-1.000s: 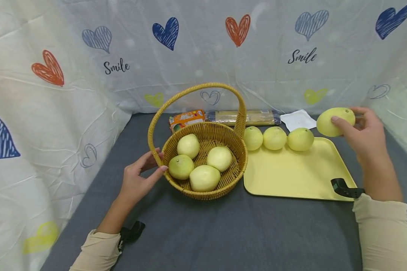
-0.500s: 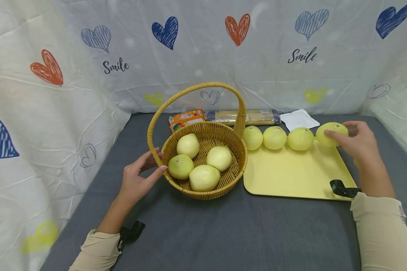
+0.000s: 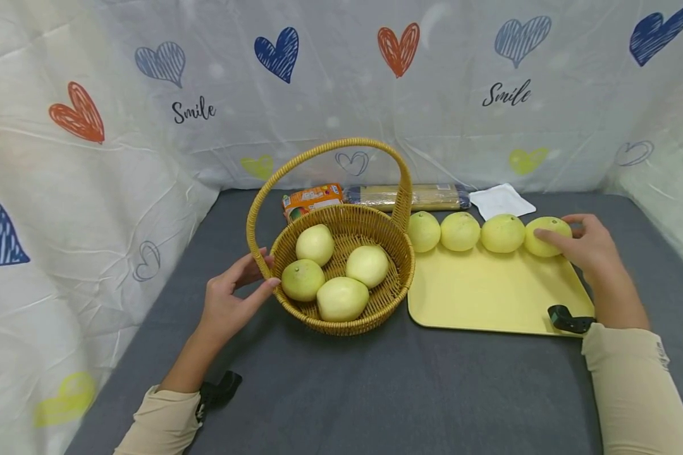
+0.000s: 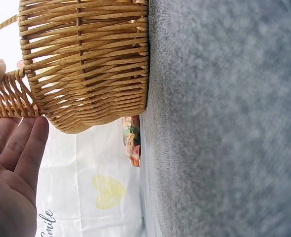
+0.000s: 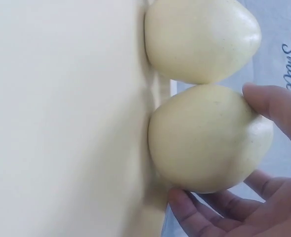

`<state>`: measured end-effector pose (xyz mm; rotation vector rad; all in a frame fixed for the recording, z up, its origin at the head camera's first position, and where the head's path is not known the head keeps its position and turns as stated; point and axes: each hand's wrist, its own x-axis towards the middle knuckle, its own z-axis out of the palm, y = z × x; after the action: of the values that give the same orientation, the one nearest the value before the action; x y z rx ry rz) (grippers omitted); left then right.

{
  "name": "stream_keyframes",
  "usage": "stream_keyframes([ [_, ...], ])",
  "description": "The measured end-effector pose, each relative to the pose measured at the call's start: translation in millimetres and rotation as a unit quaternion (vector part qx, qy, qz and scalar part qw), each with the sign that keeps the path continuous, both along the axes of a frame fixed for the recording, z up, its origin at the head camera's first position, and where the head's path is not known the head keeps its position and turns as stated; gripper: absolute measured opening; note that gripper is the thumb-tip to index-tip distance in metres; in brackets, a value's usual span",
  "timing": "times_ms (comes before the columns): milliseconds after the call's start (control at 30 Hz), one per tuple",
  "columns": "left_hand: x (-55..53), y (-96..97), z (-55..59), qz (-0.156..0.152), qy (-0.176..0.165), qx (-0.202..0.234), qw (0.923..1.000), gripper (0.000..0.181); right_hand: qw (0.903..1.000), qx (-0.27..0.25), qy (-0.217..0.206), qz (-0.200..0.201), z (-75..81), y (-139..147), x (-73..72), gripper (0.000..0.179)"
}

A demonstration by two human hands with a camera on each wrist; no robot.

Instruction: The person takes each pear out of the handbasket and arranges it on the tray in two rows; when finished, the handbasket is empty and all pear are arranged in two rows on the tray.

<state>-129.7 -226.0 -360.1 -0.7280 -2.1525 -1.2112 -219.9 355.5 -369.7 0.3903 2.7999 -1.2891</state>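
Rightmost yellow-green fruit (image 5: 204, 140) is pinched between thumb and fingers of right hand's grip (image 3: 594, 248), set at far right corner of yellow tray (image 3: 489, 294), just beside row of three similar fruits (image 3: 460, 232). Base of handle (image 3: 353, 142) on wicker basket (image 3: 358, 218) is pinched by left hand's grip (image 3: 230, 294); four fruits (image 3: 343, 299) are held inside. Orange packet (image 3: 313, 200) is placed behind, on grey tabletop (image 3: 387, 392).

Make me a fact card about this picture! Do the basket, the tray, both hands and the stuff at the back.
Basket: four fruits inside
Tray: four more fruits in a row along its far edge
Left hand: holds the basket's handle low down
Right hand: holds the rightmost fruit of the row
At the back: orange packet, long packet, something flat and white
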Motion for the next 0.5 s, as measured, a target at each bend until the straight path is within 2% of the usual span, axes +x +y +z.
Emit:
stream_keyframes([
  [100,-1.1,-1.1,-0.5,-0.001,-0.002,-0.001,1.0,0.059,1.0,-0.004,0.002,0.003,-0.7,0,-0.5,0.101],
  [333,-12.9,-14.0,-20.2,-0.001,-0.006,-0.002,1.0,0.062,0.9999,-0.006,0.009,0.008,2.2,-2,-0.5,0.101],
  [500,-12.3,-13.8,-21.1,-0.001,-0.007,-0.003,1.0,0.061,0.9995,-0.016,0.025,-0.012,6.5,-6,1.9,0.095],
])
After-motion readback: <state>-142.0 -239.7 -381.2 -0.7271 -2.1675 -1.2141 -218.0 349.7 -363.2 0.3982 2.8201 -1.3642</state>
